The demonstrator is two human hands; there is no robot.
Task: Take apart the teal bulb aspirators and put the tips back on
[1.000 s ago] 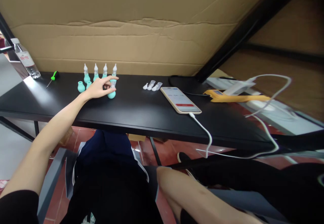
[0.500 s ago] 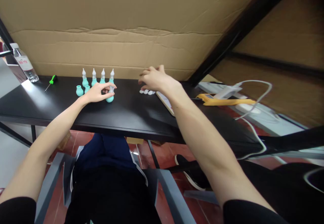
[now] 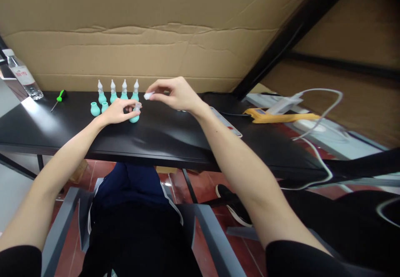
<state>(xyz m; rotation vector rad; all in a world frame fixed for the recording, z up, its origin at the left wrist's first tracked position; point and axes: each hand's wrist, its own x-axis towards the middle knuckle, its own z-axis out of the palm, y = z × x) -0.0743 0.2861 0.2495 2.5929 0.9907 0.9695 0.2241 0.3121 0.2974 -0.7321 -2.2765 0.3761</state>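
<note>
Two hands work over the black table (image 3: 175, 139) as I watch from the head camera. My left hand (image 3: 117, 111) rests on the tabletop, its fingers closed around the clear top of a teal bulb (image 3: 134, 118) that stands upright on the table. My right hand (image 3: 176, 94) is raised above the surface, just right of that bulb, thumb and forefinger pinching a small white cap (image 3: 147, 96); the other fingers curl loosely. The cap sits in the air near the bulb's tip, not touching it.

Behind the left hand, four finished bulbs (image 3: 118, 92) with white tips stand in a row close to the cardboard wall (image 3: 187, 31). Two bare teal bulbs (image 3: 98, 108) sit just left of the hand. Farther left lie a green-handled screwdriver (image 3: 59, 99) and, at the table's edge, a water bottle (image 3: 21, 76). Right of my right wrist a phone (image 3: 227, 122) lies flat, partly hidden by the forearm. Beyond it I see a yellow tool (image 3: 281, 116) and a white cable (image 3: 325, 143) trailing off the table.
</note>
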